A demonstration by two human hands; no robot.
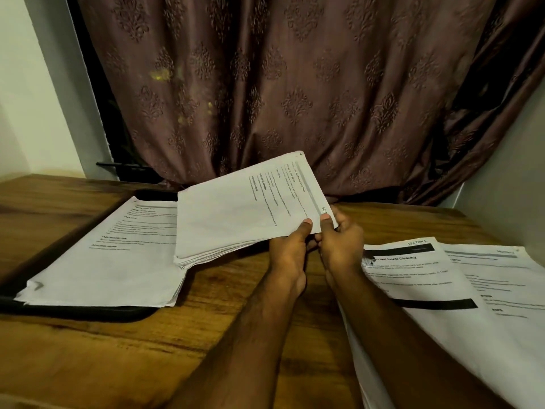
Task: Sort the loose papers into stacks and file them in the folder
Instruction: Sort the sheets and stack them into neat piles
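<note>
White sheets partly sorted: one stack point(100, 255) lies on the black folder point(73, 311); both hands, left hand point(290, 249) and right hand point(339, 240), pinch another bundle point(244, 208); loose papers point(460, 284) remain unfiled, I judge.

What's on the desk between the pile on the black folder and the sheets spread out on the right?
Head view: bare wooden table, crossed by both forearms, whose hands hold the lifted stack above it.

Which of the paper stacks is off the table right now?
The middle stack, held tilted in the air by both hands: left hand and right hand grip its near corner. The left stack and right papers lie flat.
</note>
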